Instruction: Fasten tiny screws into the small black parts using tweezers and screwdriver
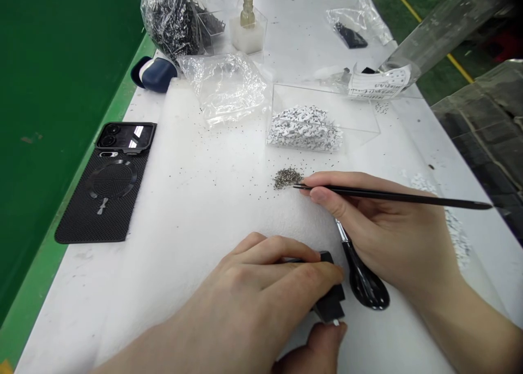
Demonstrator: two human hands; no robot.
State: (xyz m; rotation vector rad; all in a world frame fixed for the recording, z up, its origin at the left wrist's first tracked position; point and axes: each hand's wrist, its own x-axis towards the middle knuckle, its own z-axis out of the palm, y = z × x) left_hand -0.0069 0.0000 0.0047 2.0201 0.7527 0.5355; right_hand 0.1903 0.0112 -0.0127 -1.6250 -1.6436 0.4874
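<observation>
"What's nearest?"

"The left hand (261, 287), pinching a black, angular part (330, 306) with a tiny white tip, above the white foam sheet (183, 210)."

"And beyond?"

"The right hand (384, 221) pinches slim black tweezers (392, 194), tips at a pile of tiny, dark, metallic pieces (287, 178)."

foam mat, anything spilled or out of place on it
Possibly a small spill: tiny dark specks are scattered across the foam mat, well outside their pile. Loose white pieces lie at its right side too.
</observation>
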